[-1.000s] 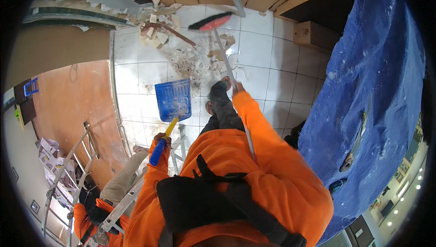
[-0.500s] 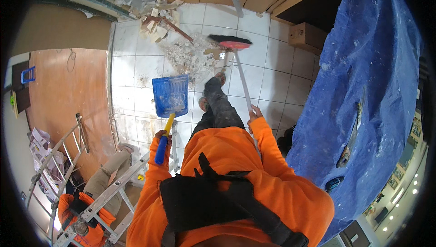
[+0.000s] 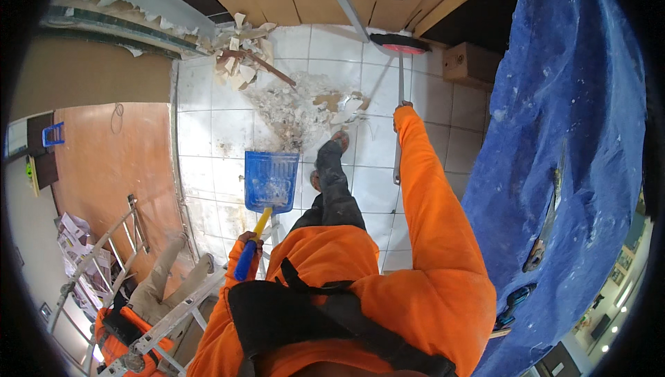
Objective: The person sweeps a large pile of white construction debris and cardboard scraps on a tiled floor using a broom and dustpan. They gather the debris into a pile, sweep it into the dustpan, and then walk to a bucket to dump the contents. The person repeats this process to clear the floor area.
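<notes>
My left hand [image 3: 249, 240] is closed round the blue-and-yellow handle of a blue dustpan [image 3: 271, 181]. The pan's wide scoop, dusty inside, is at the near edge of a pile of grey rubble and dust [image 3: 287, 110] on the white tiles. With my right arm stretched forward, my right hand [image 3: 404, 108] grips the pale stick of a broom [image 3: 402, 48]. Its red-and-black head is at the far side of the floor, by the cardboard-covered wall and apart from the rubble. Broken pieces and a brown strip [image 3: 271, 68] lie at the pile's far left.
A blue tarp [image 3: 561, 134] hangs or lies along the right, with tools on it. A cardboard box [image 3: 467, 64] stands at the far right. At lower left are an aluminium ladder [image 3: 163, 325] and another person [image 3: 163, 276] in orange and beige.
My right hand has reached forward, taking the broom head away from the rubble to the far right. The dustpan stays in my left hand, beside the pile.
</notes>
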A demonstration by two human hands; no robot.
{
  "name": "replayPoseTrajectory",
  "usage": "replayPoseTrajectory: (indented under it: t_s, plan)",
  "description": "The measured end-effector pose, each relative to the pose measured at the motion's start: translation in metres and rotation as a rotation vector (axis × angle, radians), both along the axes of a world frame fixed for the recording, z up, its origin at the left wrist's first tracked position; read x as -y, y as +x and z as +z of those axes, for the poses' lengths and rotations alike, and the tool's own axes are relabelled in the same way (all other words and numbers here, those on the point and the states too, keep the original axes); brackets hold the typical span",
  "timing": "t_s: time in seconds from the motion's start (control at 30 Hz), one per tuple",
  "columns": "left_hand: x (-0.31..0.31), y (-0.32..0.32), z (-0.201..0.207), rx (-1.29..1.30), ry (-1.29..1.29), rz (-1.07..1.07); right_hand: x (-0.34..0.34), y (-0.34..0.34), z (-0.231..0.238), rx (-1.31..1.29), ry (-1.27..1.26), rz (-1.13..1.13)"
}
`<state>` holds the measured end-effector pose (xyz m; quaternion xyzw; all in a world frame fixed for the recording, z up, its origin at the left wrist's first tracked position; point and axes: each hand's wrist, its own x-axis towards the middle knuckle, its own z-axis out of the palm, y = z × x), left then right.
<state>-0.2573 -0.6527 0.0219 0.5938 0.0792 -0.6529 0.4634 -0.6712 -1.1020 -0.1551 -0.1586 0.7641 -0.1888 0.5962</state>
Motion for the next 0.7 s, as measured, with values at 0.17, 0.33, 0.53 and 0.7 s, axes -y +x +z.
replayPoseTrajectory:
  t_s: [0.17,0.33,0.53,0.7]
  plan:
    - [0.017,0.003,0.011,-0.103,0.093,0.254,-0.110,0.003,0.058,-0.235,0.177,0.365]
    - [0.052,0.002,0.008,-0.170,0.165,0.281,-0.190,0.007,0.128,-0.240,0.154,0.125]
    - [0.069,0.002,-0.001,-0.067,0.206,0.163,-0.115,-0.009,0.050,-0.180,-0.092,0.084]
    - [0.054,0.046,-0.052,-0.414,0.515,0.049,-0.151,-0.018,-0.011,-0.274,0.057,0.155]
